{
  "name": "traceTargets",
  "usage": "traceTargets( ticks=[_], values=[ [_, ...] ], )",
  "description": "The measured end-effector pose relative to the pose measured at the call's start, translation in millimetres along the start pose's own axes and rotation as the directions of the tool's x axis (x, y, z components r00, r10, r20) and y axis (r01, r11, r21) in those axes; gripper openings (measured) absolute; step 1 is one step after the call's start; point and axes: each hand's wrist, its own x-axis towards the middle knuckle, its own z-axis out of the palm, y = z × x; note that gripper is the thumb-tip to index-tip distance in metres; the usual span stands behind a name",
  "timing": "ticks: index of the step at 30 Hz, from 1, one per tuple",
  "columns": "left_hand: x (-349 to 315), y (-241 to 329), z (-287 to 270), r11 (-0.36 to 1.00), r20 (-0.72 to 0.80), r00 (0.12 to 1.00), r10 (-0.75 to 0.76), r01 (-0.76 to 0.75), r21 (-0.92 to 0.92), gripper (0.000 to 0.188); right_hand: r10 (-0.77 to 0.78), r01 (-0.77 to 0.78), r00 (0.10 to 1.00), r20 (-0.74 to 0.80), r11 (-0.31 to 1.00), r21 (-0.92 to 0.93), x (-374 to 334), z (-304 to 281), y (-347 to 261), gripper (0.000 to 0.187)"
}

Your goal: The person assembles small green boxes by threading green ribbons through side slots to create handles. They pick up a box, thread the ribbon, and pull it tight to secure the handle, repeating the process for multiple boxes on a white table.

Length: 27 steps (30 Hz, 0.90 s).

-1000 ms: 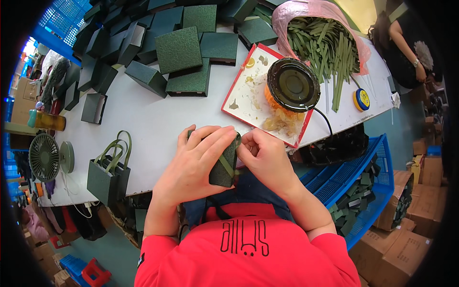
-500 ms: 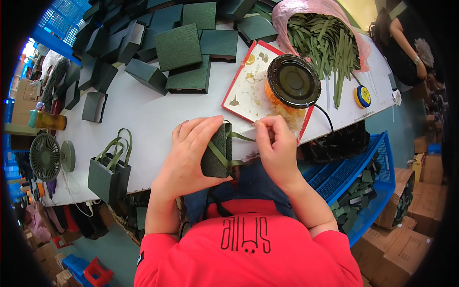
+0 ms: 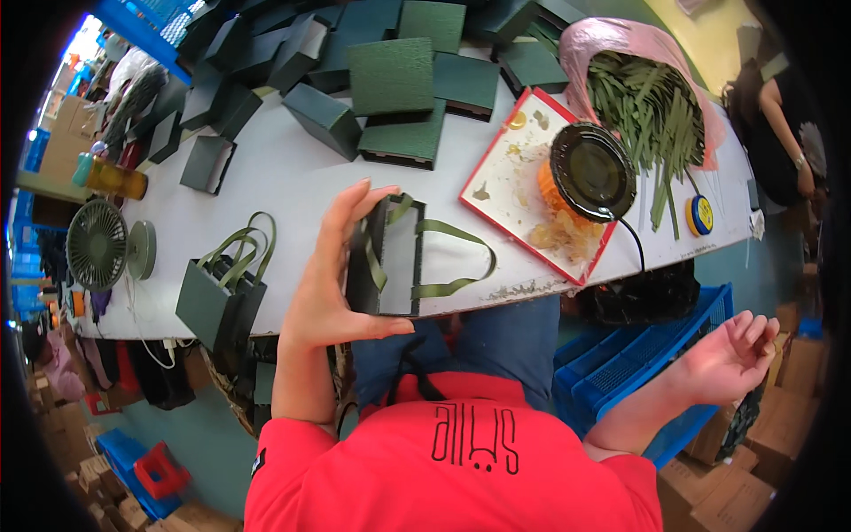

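Observation:
My left hand (image 3: 312, 297) grips a small dark green paper gift bag (image 3: 406, 270) at the table's front edge, fingers and thumb clasping its two ends. The bag's open mouth shows a pale inside. One green ribbon handle loops out to the right; the other lies across the left side. Out to the right, past the table, my right hand (image 3: 729, 359) is raised above the blue crate's far side, fingers half bent and apart, with nothing visible in them. A similar gift bag (image 3: 222, 301) with ribbon handles stands at the table's left front edge.
Dark green boxes (image 3: 390, 75) are heaped at the back. A black round pot (image 3: 592, 173) on an orange base stands on a red-rimmed, stained board (image 3: 496, 168). Behind it, a pink bag (image 3: 612, 35) holds green ribbons. A fan (image 3: 97, 244) sits left; a blue crate (image 3: 612, 372) stands right.
My right hand has let go of the ribbon and swung far right, off the table. The left hand has turned the gift bag so its open mouth shows. The view has shifted.

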Motion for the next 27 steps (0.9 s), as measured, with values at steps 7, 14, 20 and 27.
traceTargets(
  ticks=[7, 14, 20, 27],
  values=[
    [-0.8, 0.0, -6.8, 0.997, 0.107, 0.994, 0.009, -0.017, 0.08, 0.14, 0.166, -0.167, 0.986, -0.034, 0.92, -0.355, -35.6, -34.6, 36.0, 0.008],
    [2.9, 15.9, -0.6, 0.851, 0.315, 0.936, 0.159, -0.291, 0.436, 0.127, 0.647, -0.417, 0.696, 0.313, 0.718, -0.558, -109.6, 69.9, 49.1, 0.021],
    [13.7, 17.9, 12.3, 0.859, 0.395, 0.909, 0.134, -0.306, 0.411, 0.119, 0.647, -0.162, 0.474, 0.597, 0.73, -0.664, -98.5, 86.6, 77.7, 0.011],
    [11.1, 7.6, 14.9, 0.887, 0.34, 0.927, 0.156, -0.283, 0.366, 0.11, 0.75, -0.419, 0.431, 0.502, 0.659, -0.625, -112.9, 90.8, 79.3, 0.009]
  ],
)
